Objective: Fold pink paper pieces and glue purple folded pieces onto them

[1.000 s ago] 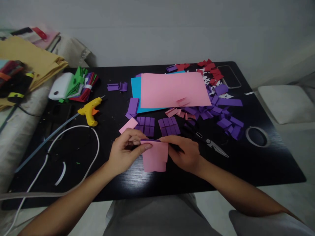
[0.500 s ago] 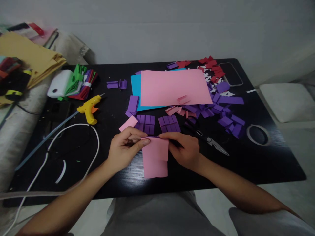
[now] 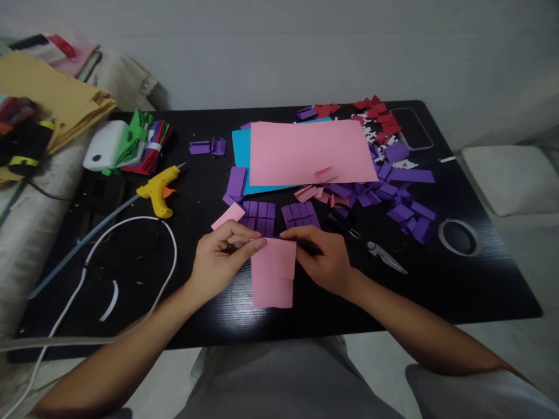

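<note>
Between my two hands hangs a pink sheet of paper [image 3: 273,273], with a dark purple edge showing along its top. My left hand [image 3: 225,253] pinches its upper left corner between thumb and fingers. On the other side, my right hand [image 3: 323,256] is closed on the upper right corner, its thumb partly hidden. Just beyond the fingers lie two purple paper pieces with grid-like folds, a left one [image 3: 258,216] and a right one [image 3: 301,215]. A small pink strip [image 3: 228,216] rests by my left fingers. Black-handled scissors [image 3: 371,247] lie right of my right hand.
Large pink sheets [image 3: 310,152] cover a blue sheet [image 3: 241,157] at the back. Purple scraps [image 3: 393,198] and red scraps [image 3: 384,122] are heaped at right, near a tape roll [image 3: 458,237]. A yellow glue gun [image 3: 158,189] and a looped white cable [image 3: 89,250] occupy the left.
The pink paper's lower edge has risen slightly, and the sheet has shifted a little left with my right hand. Both hands keep their hold; the whole view has moved slightly.
</note>
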Demonstrator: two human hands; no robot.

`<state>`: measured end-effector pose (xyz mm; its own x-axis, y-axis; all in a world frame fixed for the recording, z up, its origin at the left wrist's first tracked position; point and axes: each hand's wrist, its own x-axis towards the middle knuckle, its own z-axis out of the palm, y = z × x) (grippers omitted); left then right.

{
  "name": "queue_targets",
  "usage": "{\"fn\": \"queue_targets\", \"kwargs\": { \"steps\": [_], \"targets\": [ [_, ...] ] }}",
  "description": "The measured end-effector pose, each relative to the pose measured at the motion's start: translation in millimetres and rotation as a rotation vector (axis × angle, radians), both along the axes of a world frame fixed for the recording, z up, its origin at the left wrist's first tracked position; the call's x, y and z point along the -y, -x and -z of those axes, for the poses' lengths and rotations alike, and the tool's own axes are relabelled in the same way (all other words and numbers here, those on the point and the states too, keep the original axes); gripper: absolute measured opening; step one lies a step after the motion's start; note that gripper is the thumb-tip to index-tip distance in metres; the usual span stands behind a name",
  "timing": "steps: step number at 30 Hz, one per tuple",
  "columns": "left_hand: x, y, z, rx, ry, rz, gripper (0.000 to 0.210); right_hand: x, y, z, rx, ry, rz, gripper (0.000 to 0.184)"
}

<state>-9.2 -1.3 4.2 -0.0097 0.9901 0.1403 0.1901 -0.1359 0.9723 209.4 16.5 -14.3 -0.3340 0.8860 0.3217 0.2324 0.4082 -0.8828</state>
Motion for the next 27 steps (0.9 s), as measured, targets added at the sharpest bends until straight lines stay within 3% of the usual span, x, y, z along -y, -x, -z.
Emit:
{"fn": "queue_targets", "kwargs": {
  "steps": [9, 13, 18, 27],
  "targets": [
    [-2, 1, 1.5, 0.041, 0.027, -0.007, 0.011, -8, -5, -6.1, -0.255, 0.32, -0.248, 0.03],
    [-2, 0, 3.1, -0.015, 0.008, -0.005, 0.013, -6, 3, -3.0, -0.213, 0.394, -0.135, 0.033],
    [-1, -1, 6.6, -0.02, 0.01, 0.029, 0.014, -5, 10, 2.1, -0.172, 0.364, -0.01, 0.019],
    [-1, -2, 6.5, -0.005, 0.039, 0.056, 0.014, -5, 10, 1.5, -0.218, 0.393, 0.007, 0.014]
  ]
}}
